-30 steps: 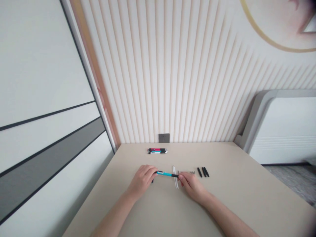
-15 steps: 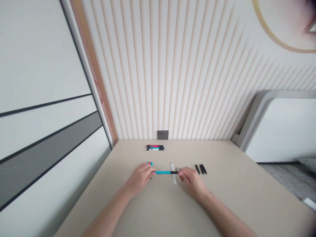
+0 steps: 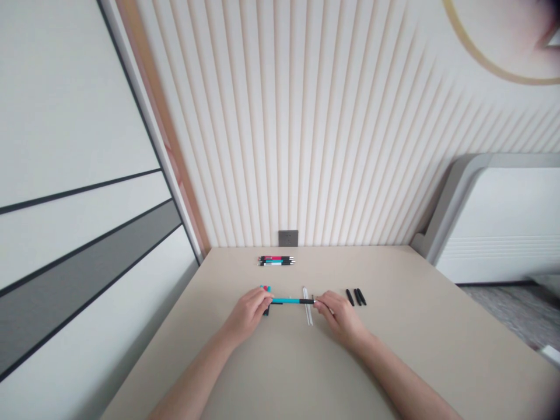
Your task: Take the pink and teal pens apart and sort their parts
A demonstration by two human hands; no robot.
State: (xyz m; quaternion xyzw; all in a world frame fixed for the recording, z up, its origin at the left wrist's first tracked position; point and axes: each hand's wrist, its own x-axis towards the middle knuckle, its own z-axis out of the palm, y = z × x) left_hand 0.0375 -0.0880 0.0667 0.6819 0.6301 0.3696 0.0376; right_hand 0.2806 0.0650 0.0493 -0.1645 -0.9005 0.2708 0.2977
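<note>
A blue pen (image 3: 286, 301) with a black grip is held level above the table, stretched between both hands. My left hand (image 3: 248, 314) is closed round its left end and hides that end. At the other end, the fingers of my right hand (image 3: 340, 315) pinch the pen's silver tip. Below the pen lie two thin white ink refills (image 3: 307, 309), side by side. Short red and blue pen parts (image 3: 265, 288) lie just behind my left hand, which partly covers them. Some black pieces (image 3: 266, 311) show beside its fingers.
Several assembled pens (image 3: 276, 261) lie in a row near the back of the table (image 3: 280, 373). Three black pen grips (image 3: 356, 297) rest to the right of my right hand. A dark wall socket (image 3: 288, 238) sits behind the table edge, and a bed headboard (image 3: 494, 216) stands at right.
Both hands keep hold of the pen, which has shifted slightly up and left. A silver tip now shows at my right fingertips. The view has tilted a little.
</note>
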